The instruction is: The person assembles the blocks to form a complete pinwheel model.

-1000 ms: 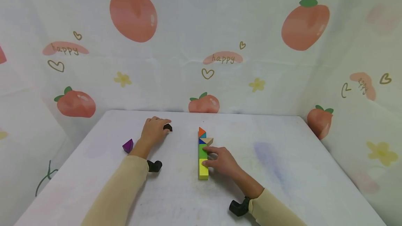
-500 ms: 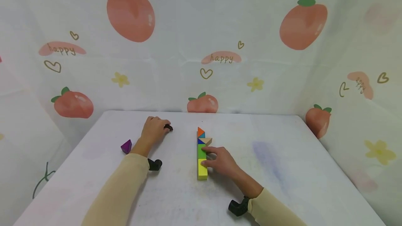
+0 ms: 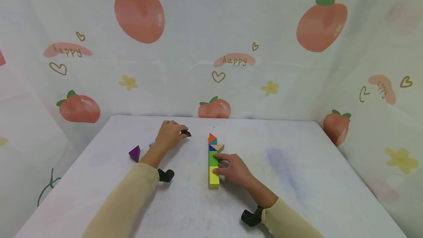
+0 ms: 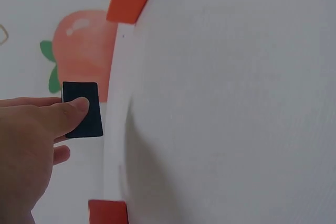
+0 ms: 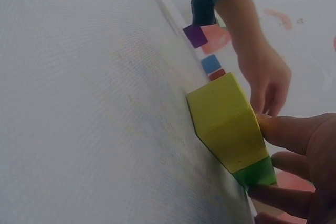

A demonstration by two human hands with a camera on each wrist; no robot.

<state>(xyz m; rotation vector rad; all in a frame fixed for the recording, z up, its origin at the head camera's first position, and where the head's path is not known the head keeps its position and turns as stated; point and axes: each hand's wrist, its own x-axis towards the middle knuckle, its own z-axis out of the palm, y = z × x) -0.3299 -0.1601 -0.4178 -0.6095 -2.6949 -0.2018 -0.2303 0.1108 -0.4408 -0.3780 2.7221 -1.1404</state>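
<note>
My left hand (image 3: 169,135), at the far left of centre, pinches a black block (image 4: 93,123) between thumb and fingers. In the left wrist view the block shows a flat rectangular face, lifted off the table. A row of blocks lies along the middle of the table: a yellow block (image 3: 214,179) nearest, then a green block (image 3: 213,158), a dark blue piece (image 3: 211,148), a bare-wood triangle (image 3: 218,147) jutting right, and an orange triangle (image 3: 212,137) over a teal one. From the right side my right hand (image 3: 235,168) touches the row, thumb at the yellow block, a finger on the green.
A purple pyramid-like block (image 3: 135,154) lies left of the left forearm. Partly hidden behind that forearm are a light blue block (image 5: 211,64) and a red block (image 5: 217,74). The white table (image 3: 297,150) ends at a fruit-printed cloth (image 3: 191,21) behind.
My left hand has moved to the right with the black block, nearer the row's far end, and the light blue block has come into view behind it. My right hand stays at the row.
</note>
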